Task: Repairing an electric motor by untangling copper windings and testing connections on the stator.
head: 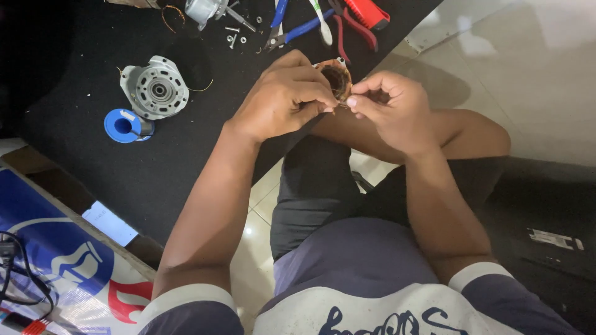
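Holding a small round motor coil (337, 79) wound with copper wire, both hands meet above the person's knees, over the near edge of the black mat (93, 161). Left hand (282, 99): fingers curled tight around the coil's left side, grip closed on it, thumb and forefinger pinched at its lower rim. Right hand (391, 108): fingertips pinched narrow at the coil's right edge, closed on the coil or on a fine strand of its wire; which of the two I cannot tell. Coil's open centre faces up toward the camera, mostly hidden by the fingers. On the mat, well to the left of the hands: a grey metal motor housing (155, 88) lying flat, with a blue spool (126, 126) just below it, nearly touching. At the top edge of the mat: a silver motor part with a shaft (208, 9), loose screws (234, 36) near it, blue-handled pliers (292, 28) and red-handled pliers (357, 25) side by side. Person sits cross-legged on a pale tiled floor (534, 80). A blue and white printed board (62, 260) lies at lower left.
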